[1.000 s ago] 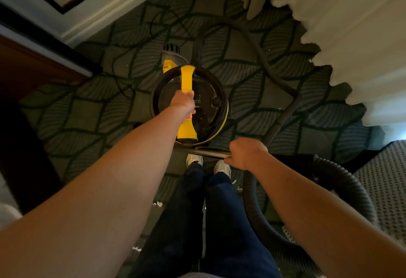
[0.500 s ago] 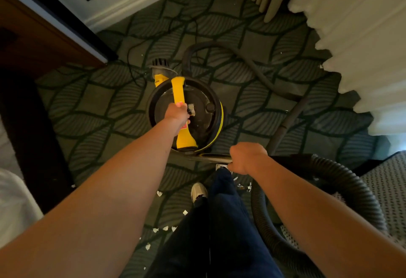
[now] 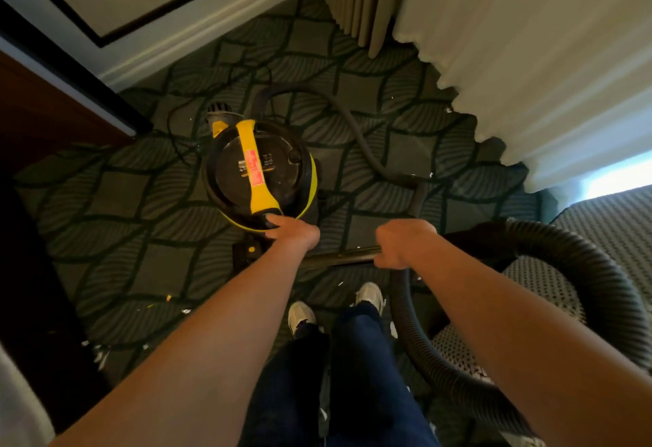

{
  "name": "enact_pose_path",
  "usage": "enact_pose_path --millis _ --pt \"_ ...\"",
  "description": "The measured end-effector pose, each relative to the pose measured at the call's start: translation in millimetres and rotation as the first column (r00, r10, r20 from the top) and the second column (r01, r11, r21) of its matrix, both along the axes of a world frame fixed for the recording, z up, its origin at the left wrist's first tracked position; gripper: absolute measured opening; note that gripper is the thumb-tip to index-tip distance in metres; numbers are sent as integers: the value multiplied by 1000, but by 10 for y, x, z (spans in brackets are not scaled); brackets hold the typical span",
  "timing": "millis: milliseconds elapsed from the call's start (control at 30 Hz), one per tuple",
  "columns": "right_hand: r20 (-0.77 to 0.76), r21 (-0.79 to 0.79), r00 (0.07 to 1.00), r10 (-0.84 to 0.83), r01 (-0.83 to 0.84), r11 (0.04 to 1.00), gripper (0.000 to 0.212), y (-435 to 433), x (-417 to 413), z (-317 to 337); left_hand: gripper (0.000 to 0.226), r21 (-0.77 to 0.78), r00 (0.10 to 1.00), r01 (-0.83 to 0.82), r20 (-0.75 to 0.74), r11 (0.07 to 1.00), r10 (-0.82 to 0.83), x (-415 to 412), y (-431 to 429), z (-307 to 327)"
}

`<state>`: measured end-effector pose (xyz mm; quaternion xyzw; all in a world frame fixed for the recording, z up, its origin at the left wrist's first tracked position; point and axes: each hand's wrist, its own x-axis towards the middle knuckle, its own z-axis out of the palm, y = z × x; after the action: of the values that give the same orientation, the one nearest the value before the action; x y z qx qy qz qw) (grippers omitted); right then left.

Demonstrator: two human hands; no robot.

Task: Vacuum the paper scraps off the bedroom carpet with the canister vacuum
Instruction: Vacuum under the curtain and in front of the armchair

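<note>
The black canister vacuum with yellow handle (image 3: pixel 259 171) stands on the dark leaf-patterned carpet (image 3: pixel 116 199); white paper scraps (image 3: pixel 100 355) lie scattered near the white shoes (image 3: pixel 301 316). The left hand (image 3: pixel 294 233) touches the handle's near end, its grip too blurred to tell. The right hand (image 3: pixel 402 243) is curled round the metal wand tube (image 3: pixel 345 256).

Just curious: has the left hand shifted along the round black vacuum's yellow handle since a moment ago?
Yes: the left hand left the yellow handle's middle for its near end.

Dim, daylight at right, fisheye edges
</note>
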<state>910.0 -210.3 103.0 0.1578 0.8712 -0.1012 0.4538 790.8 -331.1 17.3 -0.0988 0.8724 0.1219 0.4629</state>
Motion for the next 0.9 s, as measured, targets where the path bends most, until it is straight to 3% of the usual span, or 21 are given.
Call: enact_pose_path --millis 100,200,267,433,700,900 --pt "34 25 999 8 -9 1000 26 217 160 133 61 86 954 176 229 981 -191 330 221 107" --pt "78 61 996 36 -41 997 19 434 255 255 63 164 844 43 522 985 -124 718 461 282" --pt "90 93 995 52 -61 994 21 607 300 350 66 199 791 -38 605 979 -92 922 677 372" --pt "105 120 994 11 -23 992 35 1119 432 578 60 265 803 -123 593 956 -61 1202 1253 431" --pt "138 147 990 20 -40 988 31 1884 566 913 56 330 798 -90 588 940 -130 1333 2052 662" --pt "120 211 992 -26 0 977 31 2329 689 1164 48 381 769 -246 637 891 -60 1468 2568 893"
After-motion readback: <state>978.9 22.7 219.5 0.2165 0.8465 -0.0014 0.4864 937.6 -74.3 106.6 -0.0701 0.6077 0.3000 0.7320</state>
